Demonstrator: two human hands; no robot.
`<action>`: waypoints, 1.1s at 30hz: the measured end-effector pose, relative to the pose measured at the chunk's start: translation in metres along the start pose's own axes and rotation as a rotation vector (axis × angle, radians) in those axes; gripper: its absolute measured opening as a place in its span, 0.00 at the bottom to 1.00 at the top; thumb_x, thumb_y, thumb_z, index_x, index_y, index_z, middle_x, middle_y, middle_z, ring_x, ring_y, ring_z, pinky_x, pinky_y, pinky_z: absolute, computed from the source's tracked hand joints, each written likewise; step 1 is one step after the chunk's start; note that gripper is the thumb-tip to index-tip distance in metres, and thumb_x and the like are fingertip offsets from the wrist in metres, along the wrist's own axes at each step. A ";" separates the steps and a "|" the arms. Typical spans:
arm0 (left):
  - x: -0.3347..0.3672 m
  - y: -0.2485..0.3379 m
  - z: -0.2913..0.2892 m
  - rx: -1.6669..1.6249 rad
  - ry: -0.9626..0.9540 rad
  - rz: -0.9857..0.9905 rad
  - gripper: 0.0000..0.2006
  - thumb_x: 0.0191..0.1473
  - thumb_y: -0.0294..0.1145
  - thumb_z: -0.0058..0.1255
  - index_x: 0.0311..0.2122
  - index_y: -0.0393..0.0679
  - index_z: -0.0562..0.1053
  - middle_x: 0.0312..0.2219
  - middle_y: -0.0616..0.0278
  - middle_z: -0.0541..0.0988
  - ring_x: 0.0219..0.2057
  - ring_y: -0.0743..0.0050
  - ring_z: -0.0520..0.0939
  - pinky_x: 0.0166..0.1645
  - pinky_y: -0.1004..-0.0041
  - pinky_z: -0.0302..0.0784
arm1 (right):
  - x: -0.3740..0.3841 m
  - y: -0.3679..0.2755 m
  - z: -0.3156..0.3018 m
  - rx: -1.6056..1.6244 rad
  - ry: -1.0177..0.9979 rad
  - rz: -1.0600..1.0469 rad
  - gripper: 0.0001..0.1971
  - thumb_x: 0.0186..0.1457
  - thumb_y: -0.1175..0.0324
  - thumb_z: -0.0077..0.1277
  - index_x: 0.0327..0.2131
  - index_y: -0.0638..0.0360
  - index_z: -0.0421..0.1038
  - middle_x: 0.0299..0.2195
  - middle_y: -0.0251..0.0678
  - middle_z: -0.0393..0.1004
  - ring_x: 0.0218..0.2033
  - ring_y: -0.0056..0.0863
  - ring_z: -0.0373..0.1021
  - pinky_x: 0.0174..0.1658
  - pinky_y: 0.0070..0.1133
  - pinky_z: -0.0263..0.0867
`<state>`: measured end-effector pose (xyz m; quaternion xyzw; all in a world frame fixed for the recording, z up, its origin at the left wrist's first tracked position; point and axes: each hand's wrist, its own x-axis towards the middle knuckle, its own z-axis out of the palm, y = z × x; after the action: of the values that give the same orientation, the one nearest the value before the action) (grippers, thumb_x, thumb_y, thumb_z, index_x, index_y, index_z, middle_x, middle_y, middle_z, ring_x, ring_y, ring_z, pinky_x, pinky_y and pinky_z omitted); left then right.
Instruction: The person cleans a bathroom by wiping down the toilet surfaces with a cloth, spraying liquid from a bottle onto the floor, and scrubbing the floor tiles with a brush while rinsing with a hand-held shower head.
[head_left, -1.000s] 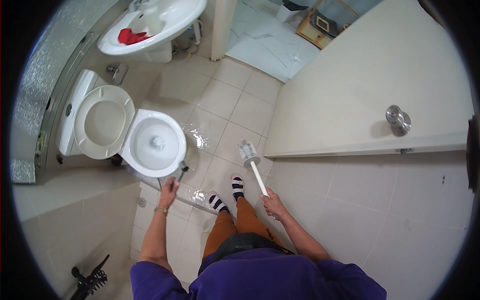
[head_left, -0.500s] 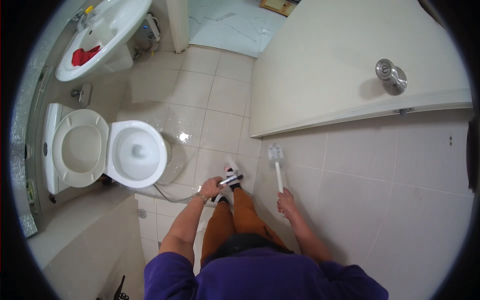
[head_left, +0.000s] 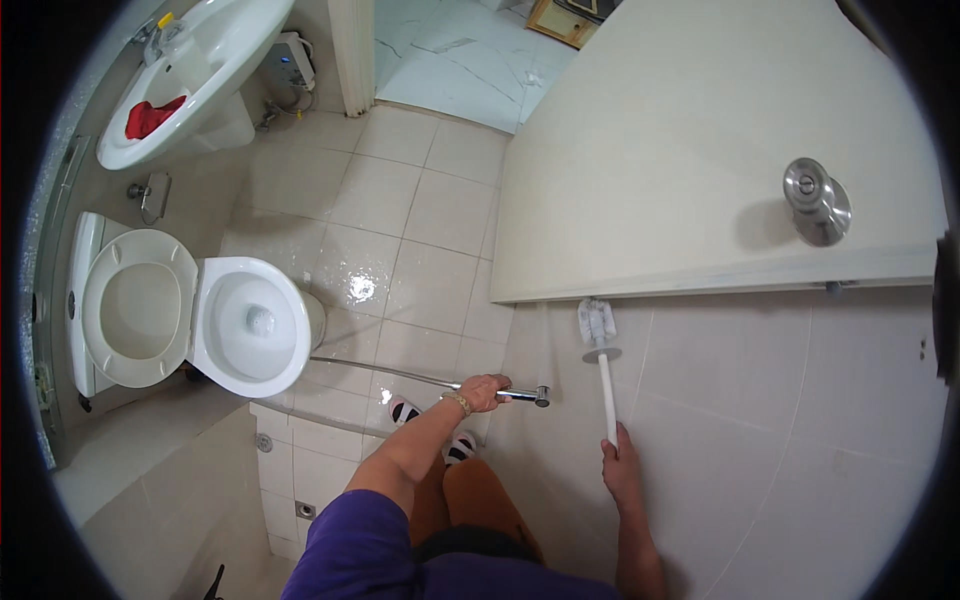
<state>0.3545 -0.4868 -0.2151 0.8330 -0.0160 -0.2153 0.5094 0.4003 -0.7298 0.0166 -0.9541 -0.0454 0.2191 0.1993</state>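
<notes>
My left hand (head_left: 483, 393) is closed around the handle of a chrome bidet sprayer (head_left: 526, 396), its head pointing right toward the wall. A thin hose (head_left: 385, 370) trails from the sprayer back toward the toilet (head_left: 312, 345). To the right, my right hand (head_left: 621, 466) grips the lower end of a white toilet brush (head_left: 608, 395). The brush is held with its bristle head away from me, close to the lower edge of the door (head_left: 640, 200). Whether the bristles touch the door, I cannot tell. The toilet stands at left with its lid and seat raised.
A white sink (head_left: 230, 60) with a red cloth (head_left: 153, 118) in it is at the upper left. The tiled floor (head_left: 365, 240) is wet and shiny near the toilet. Beyond the doorway lies a marble-patterned floor (head_left: 450, 60). The tiled wall (head_left: 720, 400) rises close on my right.
My left hand has moved right with the sprayer, which now points toward the wall. My right hand and the toilet brush have shifted right. The whole view has turned slightly.
</notes>
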 end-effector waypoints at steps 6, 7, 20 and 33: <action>0.013 -0.014 -0.011 -0.013 0.167 0.069 0.15 0.50 0.40 0.49 0.40 0.43 0.68 0.36 0.56 0.75 0.37 0.52 0.76 0.39 0.60 0.71 | 0.003 -0.054 -0.031 -0.175 -0.181 0.160 0.21 0.54 0.70 0.40 0.53 0.61 0.55 0.36 0.58 0.69 0.40 0.55 0.66 0.41 0.37 0.61; 0.015 -0.012 -0.010 -0.016 0.176 0.061 0.15 0.50 0.39 0.50 0.40 0.43 0.68 0.34 0.55 0.75 0.37 0.52 0.76 0.38 0.60 0.71 | 0.003 -0.055 -0.034 -0.172 -0.141 0.147 0.21 0.54 0.71 0.41 0.53 0.61 0.55 0.35 0.59 0.69 0.39 0.56 0.66 0.41 0.38 0.61; -0.005 -0.015 0.028 -0.067 -0.007 0.051 0.15 0.50 0.42 0.50 0.39 0.44 0.69 0.35 0.56 0.75 0.38 0.53 0.75 0.41 0.61 0.70 | 0.016 -0.039 -0.040 -0.164 -0.001 0.055 0.22 0.56 0.72 0.39 0.54 0.64 0.55 0.30 0.47 0.71 0.25 0.30 0.67 0.34 0.27 0.64; -0.040 -0.013 0.038 -0.097 -0.029 -0.095 0.15 0.50 0.43 0.50 0.40 0.45 0.70 0.37 0.57 0.75 0.39 0.54 0.75 0.41 0.60 0.70 | 0.011 -0.035 -0.022 -0.119 -0.104 0.159 0.20 0.55 0.75 0.38 0.53 0.59 0.56 0.26 0.43 0.65 0.25 0.32 0.63 0.28 0.25 0.58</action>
<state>0.3012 -0.5026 -0.2274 0.8038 0.0265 -0.2519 0.5382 0.4197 -0.7035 0.0447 -0.9521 0.0071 0.2802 0.1219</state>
